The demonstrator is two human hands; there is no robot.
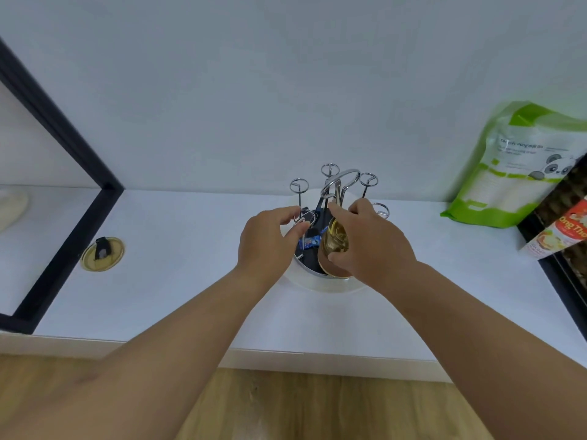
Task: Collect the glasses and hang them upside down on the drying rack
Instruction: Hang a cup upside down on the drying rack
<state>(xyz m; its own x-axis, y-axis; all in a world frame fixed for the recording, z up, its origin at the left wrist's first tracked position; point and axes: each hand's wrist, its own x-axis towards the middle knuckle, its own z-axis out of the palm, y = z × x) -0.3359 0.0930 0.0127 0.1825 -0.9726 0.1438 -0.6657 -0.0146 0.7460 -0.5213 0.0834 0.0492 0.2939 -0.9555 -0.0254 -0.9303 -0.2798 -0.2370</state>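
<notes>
Rack base (320, 285) mostly hidden behind both hands | red carton (562, 233) cut by right edge | green pouch (508, 166) blurred

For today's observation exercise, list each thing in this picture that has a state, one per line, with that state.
Amber glass: tilted, held over the rack.
Chrome wire drying rack: upright, visible pegs bare.
Right hand: closed around the glass.
Left hand: pinching a rack peg.
Round amber lid: lying flat on the counter.
Green-and-white pouch: standing, leaning against the wall.
</notes>
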